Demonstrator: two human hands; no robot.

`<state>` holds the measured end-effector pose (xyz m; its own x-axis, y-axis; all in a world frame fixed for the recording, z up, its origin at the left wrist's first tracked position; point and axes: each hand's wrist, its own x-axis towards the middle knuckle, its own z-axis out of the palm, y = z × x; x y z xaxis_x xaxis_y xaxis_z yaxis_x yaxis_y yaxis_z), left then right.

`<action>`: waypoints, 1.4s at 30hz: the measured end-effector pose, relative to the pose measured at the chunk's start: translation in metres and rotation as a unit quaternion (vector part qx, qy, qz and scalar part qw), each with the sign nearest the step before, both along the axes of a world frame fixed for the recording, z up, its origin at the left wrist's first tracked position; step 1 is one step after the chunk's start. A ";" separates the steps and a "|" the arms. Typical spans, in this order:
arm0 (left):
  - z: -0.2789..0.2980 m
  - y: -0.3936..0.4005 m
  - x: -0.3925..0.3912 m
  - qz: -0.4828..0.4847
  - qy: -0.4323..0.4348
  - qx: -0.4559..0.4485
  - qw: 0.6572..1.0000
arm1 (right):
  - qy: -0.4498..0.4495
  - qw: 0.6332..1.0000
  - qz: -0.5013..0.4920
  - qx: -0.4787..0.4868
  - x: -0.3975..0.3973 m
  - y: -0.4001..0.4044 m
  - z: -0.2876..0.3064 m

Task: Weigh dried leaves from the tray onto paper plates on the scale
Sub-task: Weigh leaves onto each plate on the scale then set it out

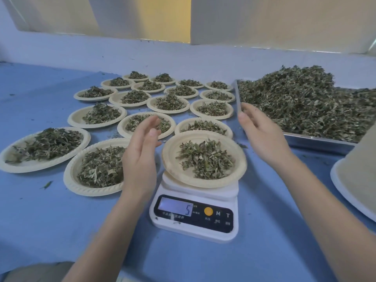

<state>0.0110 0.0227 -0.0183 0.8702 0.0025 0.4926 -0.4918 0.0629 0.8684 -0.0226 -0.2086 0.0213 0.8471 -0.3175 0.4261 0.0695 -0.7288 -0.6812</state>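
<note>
At the far left of the blue table surface, a cream paper plate heaped with dried green leaves lies well to the left of the left hand's fingers, and a second filled cream plate sits just beside that hand's wrist, partly hidden behind it. Beyond the fingertips, rows of more leaf-filled cream paper plates stretch toward the pale blue wall. The left hand is raised on edge above the table, its fingers straight, close together and holding nothing, the fingertips over the near rim of one plate of the rows. Just to the right of those fingers, between the two hands, the round cream paper plate carrying a small pile of dried leaves rests on the white digital kitchen scale with a black control panel; neither hand touches it, and the lit display shows 5. The right hand is lifted to the right of that plate, its fingers extended and loosely together, empty, with the fingertips at the near left corner of the shiny metal tray. Right of those fingers the tray holds a large mound of loose dried green leaves. At the frame's right edge, well right of the fingers, stands a tall stack of unused cream paper plates.
</note>
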 end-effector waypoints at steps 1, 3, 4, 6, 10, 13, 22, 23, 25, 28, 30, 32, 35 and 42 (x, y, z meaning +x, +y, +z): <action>0.006 -0.002 0.006 -0.003 0.005 0.010 1.000 | 0.013 0.999 -0.046 -0.010 0.012 -0.013 0.002; 0.021 -0.010 0.019 -0.009 0.010 0.053 0.999 | 0.072 0.989 -0.124 -0.022 0.038 -0.040 0.006; 0.028 -0.014 0.026 -0.019 0.013 0.071 0.997 | 0.112 0.982 -0.150 -0.031 0.051 -0.053 0.007; 0.040 -0.023 0.040 -0.039 0.024 0.095 0.994 | 0.191 0.965 -0.172 -0.048 0.077 -0.074 0.005; 0.050 -0.037 0.061 -0.054 0.038 0.128 0.990 | 0.339 0.915 -0.167 -0.145 0.115 -0.102 -0.002; 0.052 -0.044 0.068 -0.060 0.053 0.125 0.989 | 0.425 0.878 -0.174 -0.135 0.131 -0.118 -0.005; 0.042 -0.043 0.067 -0.078 0.053 0.090 0.991 | 0.292 0.932 -0.108 -0.187 0.125 -0.122 0.000; 0.042 -0.042 0.066 -0.082 0.056 0.084 0.992 | 0.270 0.940 -0.121 -0.170 0.123 -0.126 0.000; 0.040 -0.040 0.065 -0.081 0.058 0.079 0.992 | 0.312 0.918 -0.146 -0.196 0.124 -0.130 -0.003; 0.035 -0.039 0.066 -0.066 0.078 0.064 0.993 | 0.410 0.894 -0.094 -0.155 0.129 -0.128 -0.014; 0.033 -0.038 0.067 -0.055 0.094 0.060 0.992 | 0.441 0.881 -0.044 -0.166 0.130 -0.124 -0.014; 0.032 -0.038 0.067 -0.051 0.099 0.061 0.992 | 0.431 0.879 -0.021 -0.205 0.123 -0.118 -0.007; 0.034 -0.036 0.067 -0.048 0.092 0.059 0.993 | 0.376 0.903 0.006 -0.207 0.114 -0.112 0.004; 0.036 -0.033 0.066 -0.054 0.091 0.031 0.994 | 0.350 0.900 -0.021 -0.259 0.111 -0.095 -0.005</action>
<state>0.0769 -0.0105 0.0181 0.9386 -0.1209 0.3232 -0.3195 0.0496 0.9463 0.0880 -0.3032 0.0162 0.9574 -0.2677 -0.1081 -0.2795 -0.9532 -0.1149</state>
